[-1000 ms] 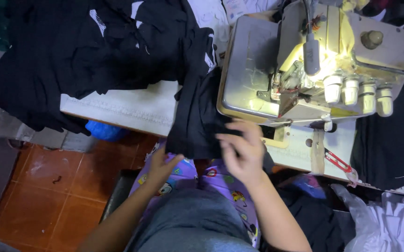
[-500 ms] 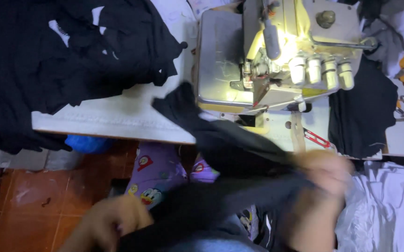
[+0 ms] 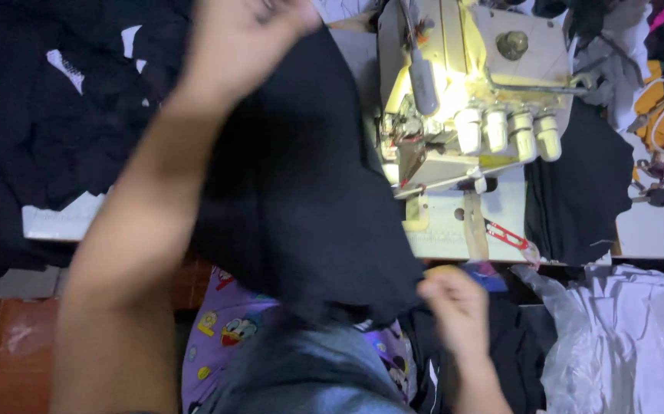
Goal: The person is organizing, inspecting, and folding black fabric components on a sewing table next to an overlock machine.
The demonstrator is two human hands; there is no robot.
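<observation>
The black fabric piece (image 3: 301, 199) I'm working with looks light and limp to me: it hangs in soft folds with no stiffness, so I judge it will drape, slide and bunch instead of holding a shape, and it is best taken at its edges or corners, one to each hand, to keep it spread. It fills the middle of the frame, stretched from top centre down toward lower centre, in front of the white table (image 3: 64, 222) edge and just left of the lit sewing machine (image 3: 462, 100). My left hand (image 3: 240, 38) is raised at the top of the frame, closed on the upper edge of the cloth, with the forearm running down the left side. My right hand (image 3: 455, 307) sits low and right of centre, fingers curled right beside the cloth's lower corner; motion blur leaves me unable to tell whether it really pinches the edge. More dark cloth is heaped in the upper left, a second dark piece (image 3: 577, 192) lies right of the machine, and white plastic bags (image 3: 623, 345) fill the lower right
</observation>
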